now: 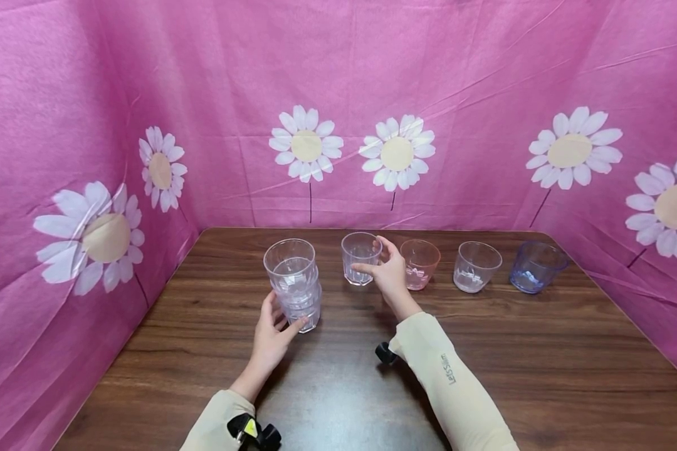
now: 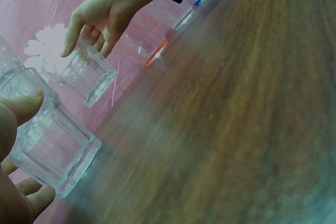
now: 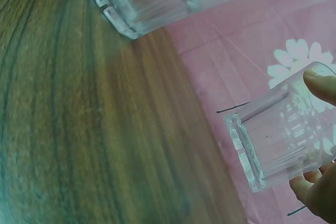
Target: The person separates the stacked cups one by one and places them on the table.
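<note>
In the head view, my left hand [image 1: 272, 332] holds the lower part of a stack of clear tumblers [image 1: 294, 282], thumb on the near side. The stack stands upright on the table. My right hand [image 1: 390, 272] grips a single faintly violet clear tumbler [image 1: 360, 258] by its upper side, to the right of the stack. In the right wrist view this tumbler [image 3: 278, 135] hangs above the table, apart from the stack [image 3: 152, 3]. The left wrist view shows the left thumb [image 2: 26, 106] against the bottom tumbler [image 2: 55, 148]; part of that hand is cut off.
Right of my right hand stand a pink tumbler [image 1: 420, 266], a clear tumbler [image 1: 477, 268] and a blue tumbler [image 1: 536, 268] in a row. They are on a brown wooden table [image 1: 338, 388]. Pink cloth [image 1: 457, 69] with daisies hangs behind and at both sides.
</note>
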A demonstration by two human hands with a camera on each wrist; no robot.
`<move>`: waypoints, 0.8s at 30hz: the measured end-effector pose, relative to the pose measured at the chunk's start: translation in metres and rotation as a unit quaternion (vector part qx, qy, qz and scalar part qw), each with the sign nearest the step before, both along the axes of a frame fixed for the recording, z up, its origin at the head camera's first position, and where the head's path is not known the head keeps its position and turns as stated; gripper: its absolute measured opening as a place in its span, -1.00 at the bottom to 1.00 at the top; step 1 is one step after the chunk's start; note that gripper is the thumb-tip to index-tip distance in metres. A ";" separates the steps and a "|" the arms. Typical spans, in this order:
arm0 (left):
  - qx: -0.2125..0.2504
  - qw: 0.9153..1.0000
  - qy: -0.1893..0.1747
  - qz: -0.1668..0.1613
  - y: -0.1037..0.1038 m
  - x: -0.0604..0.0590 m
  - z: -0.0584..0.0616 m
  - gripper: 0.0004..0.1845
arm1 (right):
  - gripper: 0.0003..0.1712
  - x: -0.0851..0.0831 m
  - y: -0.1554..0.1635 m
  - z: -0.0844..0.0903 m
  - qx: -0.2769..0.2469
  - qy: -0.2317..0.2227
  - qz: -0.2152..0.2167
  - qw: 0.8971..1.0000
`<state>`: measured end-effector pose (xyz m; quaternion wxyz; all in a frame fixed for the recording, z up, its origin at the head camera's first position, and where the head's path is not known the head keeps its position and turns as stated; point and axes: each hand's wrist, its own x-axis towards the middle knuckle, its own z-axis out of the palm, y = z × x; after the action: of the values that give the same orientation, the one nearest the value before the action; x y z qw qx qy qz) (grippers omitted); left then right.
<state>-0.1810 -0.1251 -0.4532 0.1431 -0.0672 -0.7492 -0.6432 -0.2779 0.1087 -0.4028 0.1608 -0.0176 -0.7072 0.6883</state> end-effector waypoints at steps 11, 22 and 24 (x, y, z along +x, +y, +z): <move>0.006 1.000 0.002 -0.001 0.000 0.000 0.000 -0.16 | 0.08 -0.009 0.001 -0.011 0.018 -0.009 -0.009 1.000; 0.004 1.000 0.002 -0.001 0.000 0.000 0.001 -0.15 | 0.09 -0.015 0.001 -0.021 0.031 -0.031 -0.019 0.999; 0.004 1.000 0.007 -0.002 0.000 0.000 0.001 -0.15 | 0.10 -0.016 0.001 -0.022 0.036 -0.034 -0.016 0.999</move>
<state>-0.1807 -0.1248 -0.4519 0.1475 -0.0722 -0.7457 -0.6457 -0.2936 0.1101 -0.4247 0.1482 -0.0466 -0.7361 0.6588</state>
